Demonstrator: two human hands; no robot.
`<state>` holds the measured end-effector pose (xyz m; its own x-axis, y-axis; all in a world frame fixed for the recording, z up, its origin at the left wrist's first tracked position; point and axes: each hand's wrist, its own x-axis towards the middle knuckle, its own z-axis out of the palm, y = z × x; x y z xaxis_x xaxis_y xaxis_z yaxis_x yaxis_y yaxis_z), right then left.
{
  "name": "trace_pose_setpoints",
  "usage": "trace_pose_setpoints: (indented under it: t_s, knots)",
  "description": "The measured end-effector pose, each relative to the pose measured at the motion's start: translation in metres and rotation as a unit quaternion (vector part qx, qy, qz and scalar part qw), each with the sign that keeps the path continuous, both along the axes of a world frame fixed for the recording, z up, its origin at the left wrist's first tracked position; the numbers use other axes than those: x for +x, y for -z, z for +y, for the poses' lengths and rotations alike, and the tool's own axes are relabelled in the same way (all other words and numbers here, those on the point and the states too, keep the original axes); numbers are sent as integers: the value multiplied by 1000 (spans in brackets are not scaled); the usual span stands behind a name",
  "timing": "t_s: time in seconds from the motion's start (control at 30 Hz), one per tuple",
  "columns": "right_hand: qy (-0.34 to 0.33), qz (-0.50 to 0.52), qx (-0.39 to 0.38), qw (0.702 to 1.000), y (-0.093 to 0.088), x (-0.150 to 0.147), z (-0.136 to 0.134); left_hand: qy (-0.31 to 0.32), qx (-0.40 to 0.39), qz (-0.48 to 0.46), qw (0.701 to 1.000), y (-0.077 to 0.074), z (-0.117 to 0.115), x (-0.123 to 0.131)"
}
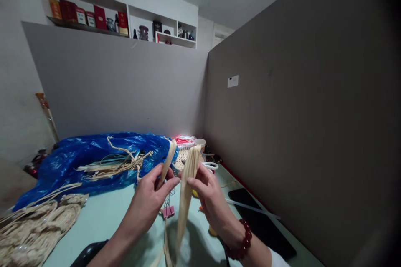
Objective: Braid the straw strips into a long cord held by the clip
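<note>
My left hand (153, 192) pinches a narrow pale strip (168, 160) that stands up between thumb and fingers. In my right hand (206, 190) is a wider pleated pale husk-like strip (189, 175), its lower end hanging down toward the table. The two strips are apart at the top, with the hands close together. Below and between the hands, a pink binder clip (168, 211) sits at the top of another pale strand (166, 242). A dark red bead bracelet (246, 240) is round my right wrist.
Pale strips lie on a blue plastic bag (122, 142) at the back left. Braided material (40, 229) is at the front left. A perforated basket (183, 159), white-handled scissors (210, 166) and a black mat (263, 221) lie beyond and right. Grey partitions (125, 87) enclose the table.
</note>
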<state>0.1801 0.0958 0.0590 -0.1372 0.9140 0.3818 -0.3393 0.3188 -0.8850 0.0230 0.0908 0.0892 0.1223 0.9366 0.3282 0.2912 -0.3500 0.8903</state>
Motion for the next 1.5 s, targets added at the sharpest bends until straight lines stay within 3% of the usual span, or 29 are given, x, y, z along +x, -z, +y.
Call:
trace_pose_setpoints:
  t_s: [0.1,0.3,0.57,0.77,0.93,1.1,1.3,1.5]
  knots:
    - [21,47,-29,998,-2,2,0,9,-2,28,1000,-3,-7,-1]
    - [-1,160,-72,985,-9,2,-2,35,-8,37,999,0,-10,1]
    - [-34,116,-72,990,-15,3,-4,115,-68,-12,991,7,-11,8]
    - [57,47,-12,997,-13,0,-4,53,-39,-73,995,15,-3,1]
    - [92,15,-1,996,-11,0,-4,23,-80,-169,982,17,-5,2]
    - [88,6,10,996,-7,1,-3,26,-106,-200,974,16,-5,4]
    - [78,28,-14,996,-9,3,-3,67,-93,-139,984,13,-5,6]
    - [0,100,-37,994,-11,4,-4,33,-81,-127,988,6,-3,5]
